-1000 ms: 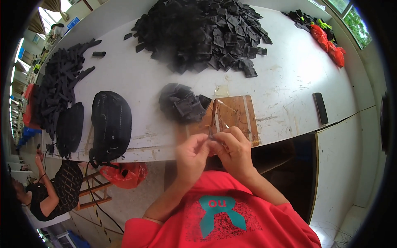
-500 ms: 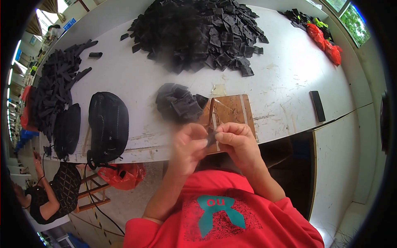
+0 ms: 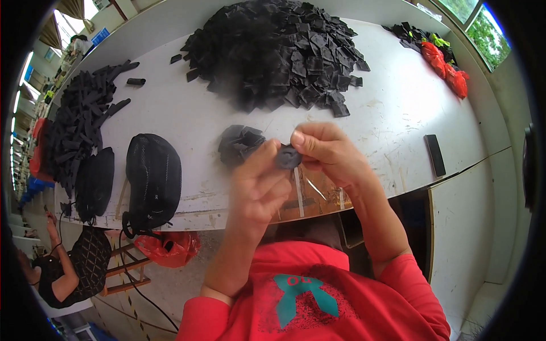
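Both hands pinch one small black fabric piece [image 3: 288,156] above the table [image 3: 392,113] edge: the left hand [image 3: 259,184] grips it with its fingertips, the right hand [image 3: 330,150] between thumb and forefinger. A small soft stack [image 3: 240,143] lies just beyond, likely finished. The big heap [image 3: 276,51] of flat, matte, squarish cuts suggests most work remains.

A long white counter [image 3: 170,122] ran beneath daylit windows [image 3: 472,17]; a wooden stool [image 3: 122,273] stood on the grey floor [image 3: 165,295] below.
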The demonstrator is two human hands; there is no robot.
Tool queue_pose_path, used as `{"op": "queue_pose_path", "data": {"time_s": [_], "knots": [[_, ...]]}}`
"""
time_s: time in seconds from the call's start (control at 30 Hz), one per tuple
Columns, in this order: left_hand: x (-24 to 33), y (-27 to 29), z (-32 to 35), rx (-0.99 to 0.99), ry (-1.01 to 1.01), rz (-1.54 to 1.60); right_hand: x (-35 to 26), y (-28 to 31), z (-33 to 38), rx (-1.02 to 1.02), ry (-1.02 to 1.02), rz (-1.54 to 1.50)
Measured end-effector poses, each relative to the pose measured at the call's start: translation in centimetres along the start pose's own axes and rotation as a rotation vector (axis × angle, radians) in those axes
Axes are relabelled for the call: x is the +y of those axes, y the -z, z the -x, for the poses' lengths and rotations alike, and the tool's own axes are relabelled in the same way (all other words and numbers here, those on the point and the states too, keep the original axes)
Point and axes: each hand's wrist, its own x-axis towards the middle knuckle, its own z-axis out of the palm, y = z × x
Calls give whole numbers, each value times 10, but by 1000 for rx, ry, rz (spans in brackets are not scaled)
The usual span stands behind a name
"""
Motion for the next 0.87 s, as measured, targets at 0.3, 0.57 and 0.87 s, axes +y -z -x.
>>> {"op": "queue_pose_path", "data": {"time_s": [0.3, 0.57, 0.87], "knots": [[-19, -1, -13, 86, -819, -932, 25, 10, 10, 246, 183, 371], [-10, -11, -13, -116, -910, -1143, 25, -17, 29, 421, 646, 774], [-12, 13, -3, -52, -810, -665, 34, -15, 17, 501, 800, 891]]}}
